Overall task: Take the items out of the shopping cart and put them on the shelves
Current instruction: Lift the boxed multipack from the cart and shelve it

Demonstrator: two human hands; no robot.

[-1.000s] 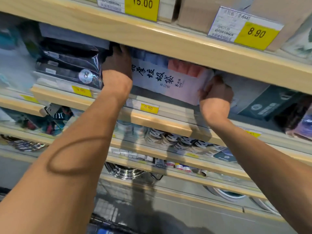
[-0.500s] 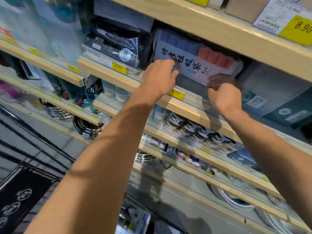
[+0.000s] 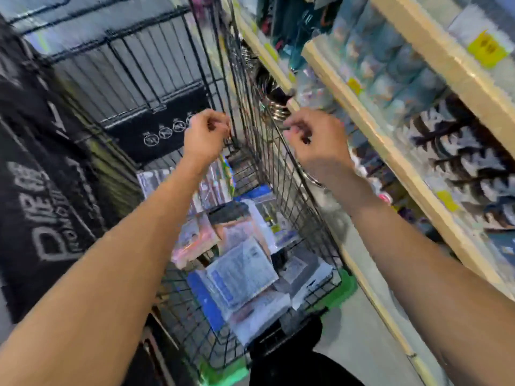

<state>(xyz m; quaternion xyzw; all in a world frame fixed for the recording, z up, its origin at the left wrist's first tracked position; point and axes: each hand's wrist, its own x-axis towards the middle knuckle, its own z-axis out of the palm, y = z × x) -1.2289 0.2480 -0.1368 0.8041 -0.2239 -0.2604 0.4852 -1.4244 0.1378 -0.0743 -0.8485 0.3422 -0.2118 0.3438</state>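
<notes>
Blurred view down into the wire shopping cart [image 3: 281, 174]. My left hand [image 3: 204, 136] and right hand [image 3: 315, 140] hang above the cart's far end, fingers loosely curled, holding nothing I can make out. Packets [image 3: 239, 271] in clear and blue wrapping lie heaped on the cart floor, toward its right wall. Wooden shelves [image 3: 390, 151] of stocked goods run just beside that wall, carrying yellow price tags [image 3: 486, 47].
</notes>
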